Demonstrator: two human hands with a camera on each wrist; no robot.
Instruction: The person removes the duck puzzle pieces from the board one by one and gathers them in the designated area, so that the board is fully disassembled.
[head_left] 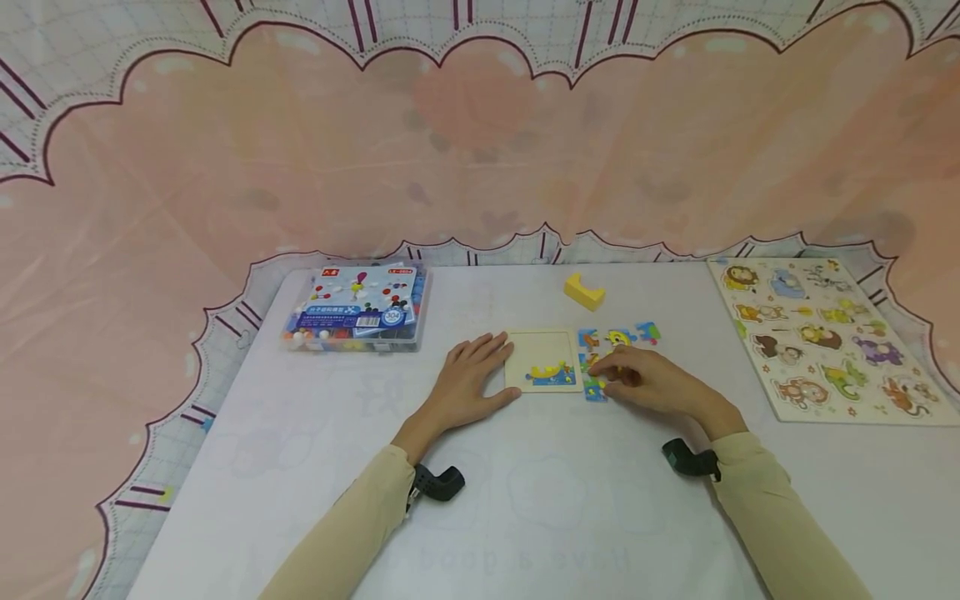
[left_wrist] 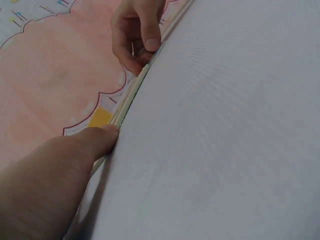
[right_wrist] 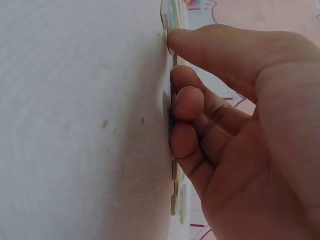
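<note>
A square wooden puzzle board (head_left: pixel 542 343) lies on the table, with a few joined blue and yellow pieces (head_left: pixel 553 375) in its lower right part. My left hand (head_left: pixel 474 385) rests at the board's left side, fingers stretched along that edge and thumb (left_wrist: pixel 106 137) at the near corner. Loose colourful puzzle pieces (head_left: pixel 594 392) lie beside the board's right edge, some partly hidden under my right hand (head_left: pixel 651 379). That hand's thumb (right_wrist: pixel 200 42) and index finger are bent down around a puzzle piece at table level, its other fingers curled.
A yellow notched block (head_left: pixel 584 292) stands behind the board. To the back left is a clear plastic case (head_left: pixel 356 308) with coloured balls and a printed sheet. A large animal puzzle board (head_left: pixel 832 342) lies at the right. Patterned fabric (head_left: pixel 480 158) rises behind the table.
</note>
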